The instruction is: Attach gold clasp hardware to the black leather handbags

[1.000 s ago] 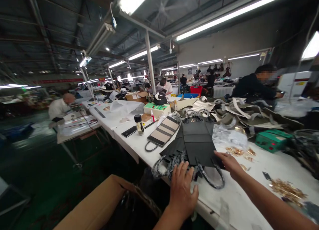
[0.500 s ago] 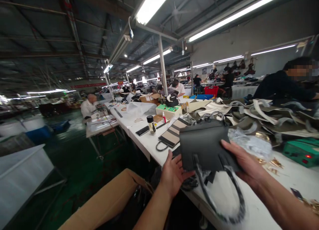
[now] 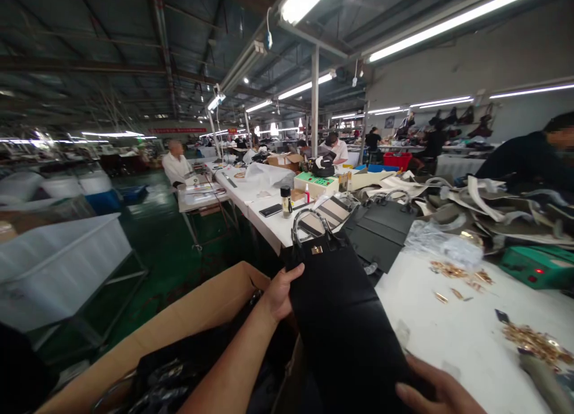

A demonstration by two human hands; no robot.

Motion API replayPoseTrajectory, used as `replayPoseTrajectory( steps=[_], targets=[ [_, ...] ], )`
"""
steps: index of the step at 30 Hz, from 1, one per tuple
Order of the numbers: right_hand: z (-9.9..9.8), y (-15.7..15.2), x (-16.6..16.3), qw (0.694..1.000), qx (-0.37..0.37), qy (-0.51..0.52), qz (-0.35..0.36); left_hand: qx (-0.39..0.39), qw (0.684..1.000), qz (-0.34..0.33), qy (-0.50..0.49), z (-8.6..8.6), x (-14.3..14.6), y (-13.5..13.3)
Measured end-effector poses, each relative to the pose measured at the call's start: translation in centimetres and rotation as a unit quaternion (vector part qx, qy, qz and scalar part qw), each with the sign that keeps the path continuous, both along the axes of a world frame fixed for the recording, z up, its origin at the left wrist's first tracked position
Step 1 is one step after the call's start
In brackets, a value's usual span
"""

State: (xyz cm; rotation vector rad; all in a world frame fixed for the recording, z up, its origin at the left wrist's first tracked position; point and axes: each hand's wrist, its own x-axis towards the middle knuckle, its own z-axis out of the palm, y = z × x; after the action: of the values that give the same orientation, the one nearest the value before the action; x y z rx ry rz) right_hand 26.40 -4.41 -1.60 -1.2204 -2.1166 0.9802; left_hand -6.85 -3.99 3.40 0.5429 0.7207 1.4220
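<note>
A black handbag piece (image 3: 345, 318) stretches long between my hands, its plastic-wrapped handle at the far end and a small gold clasp (image 3: 317, 250) below the handle. My left hand (image 3: 282, 291) is closed on its left edge near the clasp, thumb on top. My right hand (image 3: 433, 385) grips the near right edge, low in the picture; its fingertips are partly hidden. Beyond the piece, another dark bag piece (image 3: 381, 231) lies on the white table (image 3: 430, 324). An open cardboard box (image 3: 179, 336) with black items inside stands under my left forearm.
Gold metal parts (image 3: 536, 342) lie in piles at the right, near a green device (image 3: 536, 265) with a red light. A small bottle (image 3: 286, 201) stands farther back. White-and-dark pieces (image 3: 484, 204) are heaped behind. A white bin (image 3: 67, 270) stands left; people sit at other tables.
The handbag piece has been turned so its handle points away instead of hanging toward me, and it now extends lengthwise with the clasp showing. My right hand has come nearer, and the view has shifted.
</note>
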Motion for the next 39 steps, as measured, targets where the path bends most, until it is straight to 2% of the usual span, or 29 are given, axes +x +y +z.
replayPoseTrajectory(
  steps=[2,5,9,12,16,21,25,28,32,36,39],
  targets=[
    [1.4,0.9,0.2,0.997,0.055,0.029,-0.049,0.014,0.999,0.043,0.023,1.2,0.9,-0.9],
    [5.7,2.0,-1.3,0.971,0.195,0.096,-0.098,0.033,0.993,0.096,0.057,2.6,3.2,-2.0],
    [11.5,3.0,-5.5,0.935,0.316,0.164,-0.005,0.059,0.987,0.116,0.098,3.9,6.4,-3.0],
    [12.9,3.9,-8.1,0.917,0.359,0.169,0.033,0.071,0.986,0.1,0.117,4.6,7.6,-3.5],
    [12.2,5.2,-8.7,0.914,0.379,0.143,0.032,0.053,0.991,0.045,0.116,4.9,7.5,-3.4],
    [11.9,6.5,-7.2,0.916,0.389,0.078,0.055,0.019,0.997,-0.016,0.075,4.6,7.3,-2.0],
    [11.8,7.1,-6.3,0.901,0.427,0.028,0.079,-0.004,0.998,-0.042,0.047,4.2,7.6,-1.4],
    [11.1,7.4,-6.0,0.895,0.431,0.018,0.109,-0.014,0.998,-0.044,0.04,3.7,7.7,-1.6],
    [8.8,8.0,-6.2,0.913,0.381,0.036,0.141,-0.033,0.998,-0.027,0.038,2.2,8.0,-1.8],
    [6.4,7.9,-6.5,0.936,0.316,0.079,0.132,-0.052,0.997,0.01,0.056,0.4,8.4,-1.7],
    [5.5,7.2,-5.4,0.948,0.278,0.127,0.092,-0.06,0.994,0.046,0.079,-0.2,8.4,-1.6]
  ],
)
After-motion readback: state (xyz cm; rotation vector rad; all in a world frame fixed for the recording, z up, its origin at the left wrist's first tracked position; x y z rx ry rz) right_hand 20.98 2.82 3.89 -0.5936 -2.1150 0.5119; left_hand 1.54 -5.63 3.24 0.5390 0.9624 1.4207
